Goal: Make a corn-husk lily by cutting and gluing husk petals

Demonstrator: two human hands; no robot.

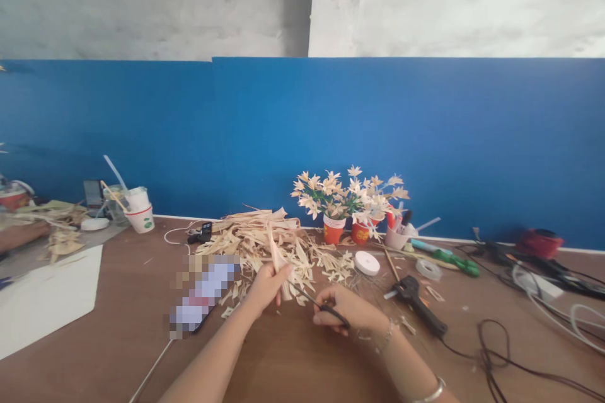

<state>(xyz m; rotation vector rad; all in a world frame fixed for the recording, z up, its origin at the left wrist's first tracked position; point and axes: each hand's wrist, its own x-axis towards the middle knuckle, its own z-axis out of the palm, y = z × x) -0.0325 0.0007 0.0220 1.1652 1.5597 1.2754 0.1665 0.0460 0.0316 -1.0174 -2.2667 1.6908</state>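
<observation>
Between the thumb and fingers of my left hand (269, 286) is a pale dried husk strip (278, 256), its long tip pointing up and away. My right hand (338, 307) is closed round the dark handles of a pair of scissors (308, 296). The scissor blades reach left toward the husk's lower part; whether they touch it I cannot tell. Behind both hands lies a heap of husk pieces (250, 230), with small cut scraps spread at its front and right side.
Husk flowers stand in red paper cups (333, 231) behind the heap. A phone (203, 299) lies left, a white tape roll (367, 262) and black glue gun (418, 302) right. Cables (491, 352) cross the far right. Another person's hand (21, 236) is at the far left.
</observation>
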